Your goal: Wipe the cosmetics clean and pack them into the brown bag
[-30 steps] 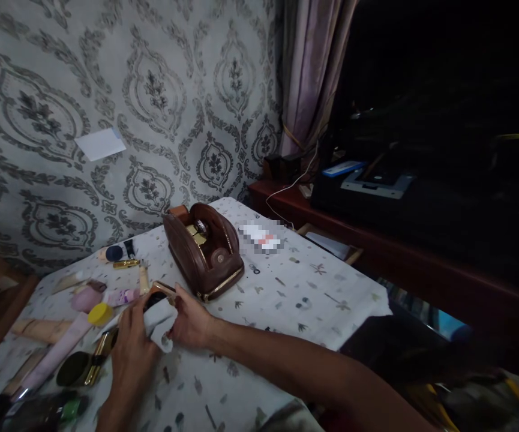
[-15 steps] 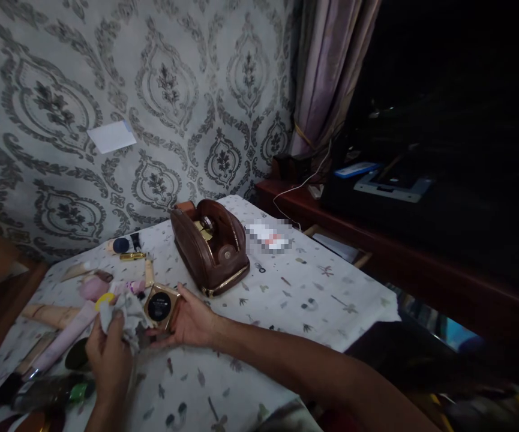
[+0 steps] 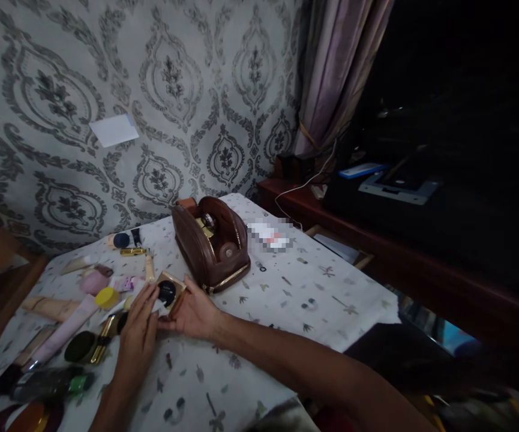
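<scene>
My right hand (image 3: 194, 312) grips a square gold compact (image 3: 177, 283) with a round black label on the side facing up. My left hand (image 3: 138, 327) lies against the compact's left side, fingers bent over a white wipe (image 3: 158, 305) that mostly hides beneath them. Just beyond the compact stands an open brown leather cosmetic bag (image 3: 191, 255) with a few items inside. Beside my left hand lie a gold-and-black tube (image 3: 102, 339), a dark round jar (image 3: 80, 347) and a yellow-lidded jar (image 3: 107, 297).
Left on the patterned tablecloth (image 3: 286, 318) are a pink makeup sponge (image 3: 94, 281), a long pink tube (image 3: 63, 333), a green-capped bottle (image 3: 45, 384) and other cosmetics. A blurred white item (image 3: 268, 234) lies right of the bag. A dark red cabinet (image 3: 304, 207) borders the table's right.
My left hand has moved right with the wipe, from beside the compact to pressing against it. The gold-and-black tube and yellow-lidded jar now show more fully. The compact has shifted slightly.
</scene>
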Demonstrator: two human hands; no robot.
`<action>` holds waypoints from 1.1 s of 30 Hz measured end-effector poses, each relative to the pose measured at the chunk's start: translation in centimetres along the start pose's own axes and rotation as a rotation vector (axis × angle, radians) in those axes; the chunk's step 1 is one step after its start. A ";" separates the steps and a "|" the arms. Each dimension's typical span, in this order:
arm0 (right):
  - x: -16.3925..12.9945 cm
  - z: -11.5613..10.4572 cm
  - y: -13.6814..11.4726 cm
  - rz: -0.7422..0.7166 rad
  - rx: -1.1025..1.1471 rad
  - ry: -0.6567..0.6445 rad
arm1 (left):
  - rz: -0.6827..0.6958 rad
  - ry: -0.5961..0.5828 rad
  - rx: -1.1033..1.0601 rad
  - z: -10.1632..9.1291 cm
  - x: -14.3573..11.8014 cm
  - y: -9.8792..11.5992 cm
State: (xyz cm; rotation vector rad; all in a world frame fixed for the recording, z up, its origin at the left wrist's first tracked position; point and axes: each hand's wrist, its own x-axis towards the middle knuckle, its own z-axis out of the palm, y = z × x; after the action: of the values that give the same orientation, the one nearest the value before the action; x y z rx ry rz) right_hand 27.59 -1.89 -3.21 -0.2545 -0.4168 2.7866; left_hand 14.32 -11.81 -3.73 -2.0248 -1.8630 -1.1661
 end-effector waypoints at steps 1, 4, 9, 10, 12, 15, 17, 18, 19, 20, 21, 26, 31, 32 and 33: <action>0.0 0.0 0.0 0.002 -0.014 -0.012 | -0.007 0.033 0.008 -0.2 0.1 0.3; 0.0 -0.1 0.1 -0.006 -0.069 -0.050 | 0.002 0.132 0.046 -0.6 0.4 1.3; -0.1 0.3 0.3 -0.059 -0.125 -0.042 | 0.036 0.173 0.005 -0.1 0.4 2.3; -0.2 0.4 0.4 -0.055 -0.129 -0.016 | 0.047 0.145 -0.010 0.0 0.3 2.4; -0.2 0.6 0.4 -0.029 -0.120 0.023 | 0.047 0.081 -0.009 0.0 0.2 2.3; -0.1 0.9 0.5 -0.016 -0.062 0.068 | 0.024 0.048 0.068 -0.1 0.1 2.1; -0.1 1.1 0.5 -0.012 -0.025 0.082 | 0.018 0.047 0.097 -0.3 0.0 2.0; -0.1 1.2 0.5 -0.010 -0.007 0.085 | 0.019 0.042 0.090 -0.3 0.0 1.9; -0.1 1.2 0.6 -0.009 0.008 0.086 | 0.025 0.036 0.073 -0.3 0.0 1.9; -0.1 1.3 0.6 -0.005 0.017 0.088 | 0.035 0.030 0.052 -0.3 -0.1 1.8; -0.1 1.2 0.7 0.000 0.018 0.091 | 0.047 0.026 0.032 -0.2 -0.1 1.8; -0.1 0.9 1.4 0.049 -0.112 0.109 | 0.069 0.037 0.020 -0.1 -0.1 1.7; 0.0 0.5 1.9 0.043 -0.187 0.083 | 0.031 0.063 0.094 -0.4 0.0 1.8; 0.1 0.4 1.9 0.049 -0.198 0.069 | 0.014 0.074 0.105 -0.5 0.1 1.8; 0.1 0.3 2.0 0.055 -0.214 0.054 | -0.007 0.087 0.112 -0.6 0.1 1.8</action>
State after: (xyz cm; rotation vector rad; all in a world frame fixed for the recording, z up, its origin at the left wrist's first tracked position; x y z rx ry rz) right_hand 26.86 -3.73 -3.60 -0.3943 -0.7053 2.7808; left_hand 15.68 -12.46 -2.59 -1.8800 -1.8518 -1.1066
